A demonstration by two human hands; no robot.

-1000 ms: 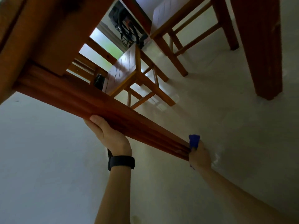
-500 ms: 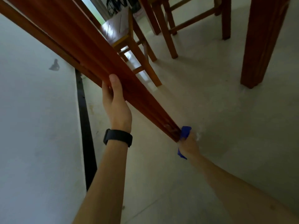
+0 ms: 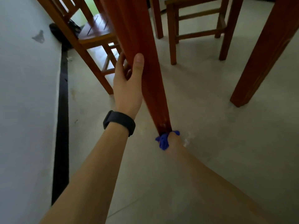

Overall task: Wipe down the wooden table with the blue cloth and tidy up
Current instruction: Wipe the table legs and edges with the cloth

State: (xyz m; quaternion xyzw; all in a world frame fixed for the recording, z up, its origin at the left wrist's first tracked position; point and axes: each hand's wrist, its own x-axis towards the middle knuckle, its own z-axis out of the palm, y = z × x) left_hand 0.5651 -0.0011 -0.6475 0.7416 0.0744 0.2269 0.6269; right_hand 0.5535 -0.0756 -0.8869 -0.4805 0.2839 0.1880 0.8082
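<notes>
the left grip (image 3: 127, 81) curls around the reddish desk leg (image 3: 139, 38), with the thumb on its near face. the right grip (image 3: 173, 140) holds the bunched blue cloth (image 3: 163, 142) against the foot of that leg, down at the floor (image 3: 210, 151). a black wristband (image 3: 119, 122) circles the left wrist. a wooden chair (image 3: 97, 34) stands just beyond.

Pale grey-white wall (image 3: 24, 110), left of frame, bearing one grey patch (image 3: 38, 37). Black skirting strip (image 3: 62, 126) along its foot. Light beige tiled floor (image 3: 210, 143). Reddish-brown wooden chair with slatted seat (image 3: 97, 31), upper left; second wooden chair (image 3: 194, 21), upper centre-right. Greenish daylight (image 3: 84, 15), top left.
</notes>
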